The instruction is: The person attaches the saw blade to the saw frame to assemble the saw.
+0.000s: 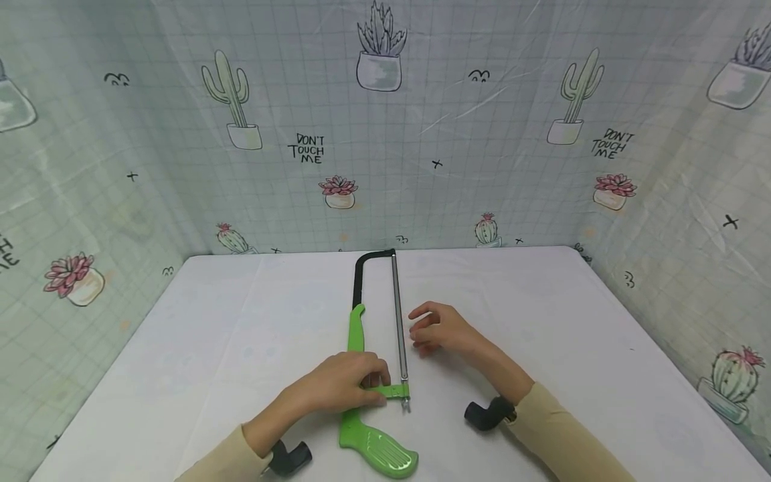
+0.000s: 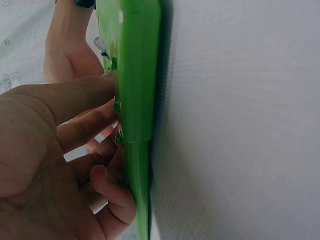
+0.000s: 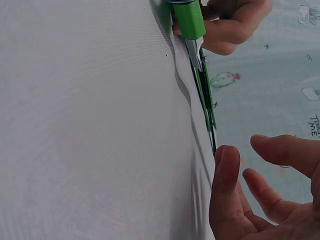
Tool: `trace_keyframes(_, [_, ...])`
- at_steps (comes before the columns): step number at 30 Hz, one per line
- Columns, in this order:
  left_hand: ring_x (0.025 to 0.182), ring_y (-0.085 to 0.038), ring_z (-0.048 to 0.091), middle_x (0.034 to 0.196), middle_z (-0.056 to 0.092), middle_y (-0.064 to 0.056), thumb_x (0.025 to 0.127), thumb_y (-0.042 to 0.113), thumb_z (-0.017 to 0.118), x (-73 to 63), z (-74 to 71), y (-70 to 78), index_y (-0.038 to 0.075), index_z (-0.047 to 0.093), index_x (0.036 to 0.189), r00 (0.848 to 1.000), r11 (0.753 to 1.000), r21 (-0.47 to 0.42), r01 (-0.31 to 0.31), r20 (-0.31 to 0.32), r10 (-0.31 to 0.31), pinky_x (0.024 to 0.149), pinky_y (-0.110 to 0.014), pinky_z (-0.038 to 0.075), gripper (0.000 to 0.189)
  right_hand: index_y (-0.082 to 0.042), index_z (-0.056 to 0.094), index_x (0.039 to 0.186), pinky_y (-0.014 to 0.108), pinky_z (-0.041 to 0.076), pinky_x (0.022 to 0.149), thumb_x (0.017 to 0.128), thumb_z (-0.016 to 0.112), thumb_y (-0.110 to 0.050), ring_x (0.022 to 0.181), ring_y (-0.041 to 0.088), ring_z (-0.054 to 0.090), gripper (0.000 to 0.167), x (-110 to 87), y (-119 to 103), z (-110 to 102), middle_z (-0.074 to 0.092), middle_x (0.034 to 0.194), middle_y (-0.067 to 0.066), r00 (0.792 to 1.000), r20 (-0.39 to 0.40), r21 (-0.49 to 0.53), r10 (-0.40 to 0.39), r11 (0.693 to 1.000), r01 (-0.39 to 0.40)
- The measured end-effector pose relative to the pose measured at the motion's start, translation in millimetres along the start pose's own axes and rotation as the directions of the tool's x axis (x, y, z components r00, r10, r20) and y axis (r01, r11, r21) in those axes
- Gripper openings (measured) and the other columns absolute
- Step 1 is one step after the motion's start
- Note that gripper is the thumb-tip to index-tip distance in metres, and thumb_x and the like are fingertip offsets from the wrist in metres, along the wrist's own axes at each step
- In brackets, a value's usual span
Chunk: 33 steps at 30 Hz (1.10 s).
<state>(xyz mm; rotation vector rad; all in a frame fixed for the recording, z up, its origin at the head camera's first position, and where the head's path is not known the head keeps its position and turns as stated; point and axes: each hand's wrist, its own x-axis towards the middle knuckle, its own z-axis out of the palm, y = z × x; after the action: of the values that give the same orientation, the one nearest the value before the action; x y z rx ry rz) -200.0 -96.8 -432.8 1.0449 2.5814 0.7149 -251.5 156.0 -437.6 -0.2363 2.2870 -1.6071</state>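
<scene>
A hacksaw (image 1: 379, 450) with a green handle and a black front bow lies flat on the white table, its far end pointing away from me. The grey blade bar (image 1: 398, 314) runs along its right side. My left hand (image 1: 340, 385) lies across the lower frame and grips the green crosspiece (image 1: 394, 391) between thumb and fingers. In the left wrist view, its fingertips meet the green frame (image 2: 137, 75). To the right of the blade, my right hand (image 1: 446, 331) hovers with loosely bent fingers, apart from the saw and holding nothing; the right wrist view shows its fingers (image 3: 227, 172) spread.
The white table (image 1: 271, 321) extends around the saw. A patterned cloth (image 1: 421, 134) with cactus drawings hangs behind it and along both sides. Each wrist carries a black device, one on the left wrist (image 1: 290, 459) and one on the right wrist (image 1: 489, 414).
</scene>
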Motion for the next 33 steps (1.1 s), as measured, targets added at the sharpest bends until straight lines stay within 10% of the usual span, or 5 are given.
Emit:
trace_keyframes(17, [0.078, 0.0, 0.054, 0.085, 0.061, 0.015, 0.089, 0.031, 0.081, -2.0, -1.7, 1.0, 0.025, 0.074, 0.099, 1.0, 1.0, 0.029, -0.007, -0.005, 0.007, 0.072, -0.021, 0.046, 0.014, 0.002, 0.061, 0.122, 0.039, 0.061, 0.068, 0.092, 0.071, -0.014, 0.075, 0.021, 0.072, 0.035, -17.6, -15, -1, 0.069, 0.094, 0.012, 0.992, 0.126, -0.106, -0.017, 0.994, 0.031])
trace_keyframes(33, [0.074, 0.002, 0.052, 0.082, 0.06, 0.018, 0.088, 0.03, 0.081, -2.3, -1.9, 1.5, 0.024, 0.074, 0.095, 1.0, 1.0, 0.019, -0.025, -0.005, 0.025, 0.069, -0.019, 0.045, 0.011, 0.0, 0.07, 0.086, 0.03, 0.053, 0.059, 0.098, 0.066, -0.03, 0.064, 0.017, 0.067, 0.033, -40.6, -20, 8, 0.072, 0.075, 0.007, 0.927, 0.374, -0.242, 0.042, 0.969, 0.054])
